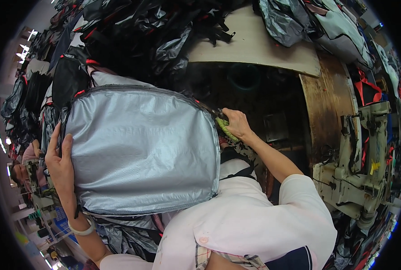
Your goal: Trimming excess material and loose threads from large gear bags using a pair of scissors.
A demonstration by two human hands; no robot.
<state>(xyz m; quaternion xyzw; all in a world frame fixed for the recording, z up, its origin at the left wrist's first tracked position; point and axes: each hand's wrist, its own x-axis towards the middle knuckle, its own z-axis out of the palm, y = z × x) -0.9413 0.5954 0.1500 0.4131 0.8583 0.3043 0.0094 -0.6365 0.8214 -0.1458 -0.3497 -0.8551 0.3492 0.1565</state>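
A large silver-lined bag (142, 148) with a rounded outline and a dark zipper edge lies across my lap, its silver face up. At its left side my left hand (61, 157) grips the edge, thumb on the silver face and fingers along the side. My right hand (238, 124) is closed around what look like scissors with a green handle (226, 129). Their dark metal end is at the bag's upper right edge, beside a small red tab. The exact contact there is too dark to make out.
Black and silver bags (142, 31) are heaped beyond. A pale board (250, 42) and a worn wooden plank (324, 103) border a dark gap holding a round tub (244, 76). A sewing machine (358, 157) stands at the right. Another person (29, 155) is far left.
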